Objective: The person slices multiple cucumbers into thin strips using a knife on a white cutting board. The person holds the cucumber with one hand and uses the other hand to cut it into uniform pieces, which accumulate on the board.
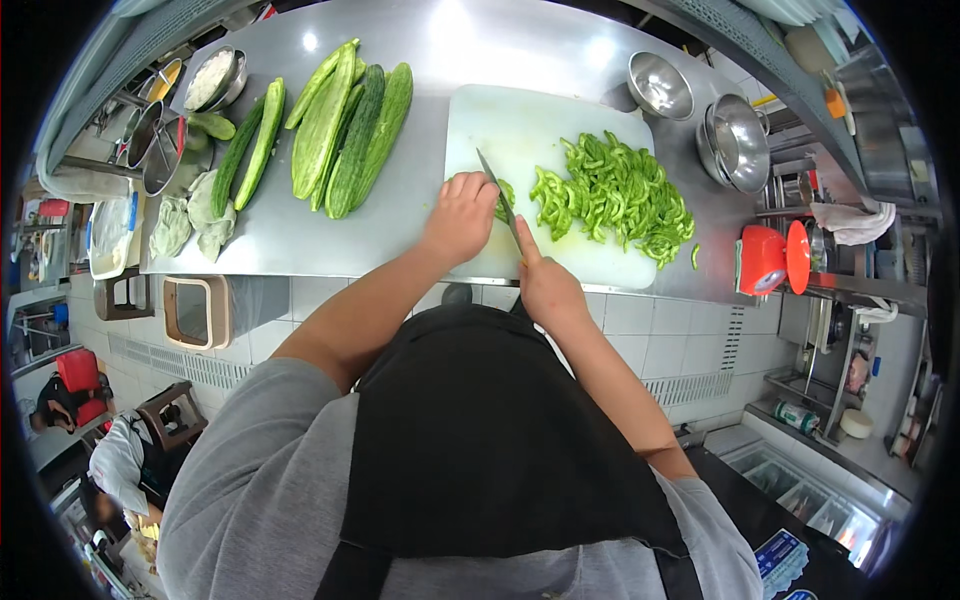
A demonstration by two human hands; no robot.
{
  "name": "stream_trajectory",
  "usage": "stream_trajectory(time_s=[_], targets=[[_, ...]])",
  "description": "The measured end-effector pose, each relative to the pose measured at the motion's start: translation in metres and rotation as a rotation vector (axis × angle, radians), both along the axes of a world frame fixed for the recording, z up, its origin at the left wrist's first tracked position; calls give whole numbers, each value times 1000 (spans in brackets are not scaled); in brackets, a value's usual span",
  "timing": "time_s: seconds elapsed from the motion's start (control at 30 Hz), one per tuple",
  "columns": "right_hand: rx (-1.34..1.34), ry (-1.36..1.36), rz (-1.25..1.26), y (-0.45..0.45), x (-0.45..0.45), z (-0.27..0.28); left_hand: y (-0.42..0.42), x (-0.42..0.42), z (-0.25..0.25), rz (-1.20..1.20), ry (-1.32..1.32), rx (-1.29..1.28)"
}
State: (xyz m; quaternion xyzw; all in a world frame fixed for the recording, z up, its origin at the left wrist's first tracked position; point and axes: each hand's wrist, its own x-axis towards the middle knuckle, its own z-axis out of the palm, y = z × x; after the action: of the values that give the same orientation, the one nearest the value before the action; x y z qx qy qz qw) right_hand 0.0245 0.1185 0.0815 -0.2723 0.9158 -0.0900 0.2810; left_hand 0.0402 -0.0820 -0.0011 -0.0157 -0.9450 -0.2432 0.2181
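Note:
My right hand [551, 289] grips a kitchen knife [499, 184] by its handle, the index finger laid along the blade. Close against the blade, my left hand [463, 217] rests with curled fingers on the pale cutting board [480, 109]; what lies under it is mostly hidden. Green slices [505, 201] show just right of the blade. A heap of sliced green vegetable [622, 195] covers the board's right part. Left of the board lie several long cucumber-like vegetables [367, 142], some cut lengthwise. Two more long pieces [260, 142] lie farther left.
Steel bowls [660, 86] and stacked steel colanders [737, 142] stand at the right, near a red kitchen scale [763, 259]. Crumpled cloths [212, 214], a steel pot [176, 161] and a bowl of white food [210, 79] are at the left. A person [124, 461] is at lower left.

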Motion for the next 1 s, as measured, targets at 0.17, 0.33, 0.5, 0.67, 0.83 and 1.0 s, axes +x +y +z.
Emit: stream_trajectory(time_s=[0.17, 0.33, 0.5, 0.67, 0.83, 1.0], targets=[[-33, 32, 50, 3, 1, 38, -3, 2, -4, 14, 19, -4], [-25, 29, 42, -3, -5, 5, 0, 0, 1, 20, 29, 2], [-83, -19, 39, 6, 0, 17, 0, 1, -2, 39, 20, 11], [-118, -61, -1, -3, -10, -9, -4, 2, -1, 44, -13, 46], [-166, -9, -138, 37, -20, -25, -14, 16, 10, 158, -54, 47], [-153, -2, -216, 49, -21, -21, -9, 10, 8, 134, -72, -4]])
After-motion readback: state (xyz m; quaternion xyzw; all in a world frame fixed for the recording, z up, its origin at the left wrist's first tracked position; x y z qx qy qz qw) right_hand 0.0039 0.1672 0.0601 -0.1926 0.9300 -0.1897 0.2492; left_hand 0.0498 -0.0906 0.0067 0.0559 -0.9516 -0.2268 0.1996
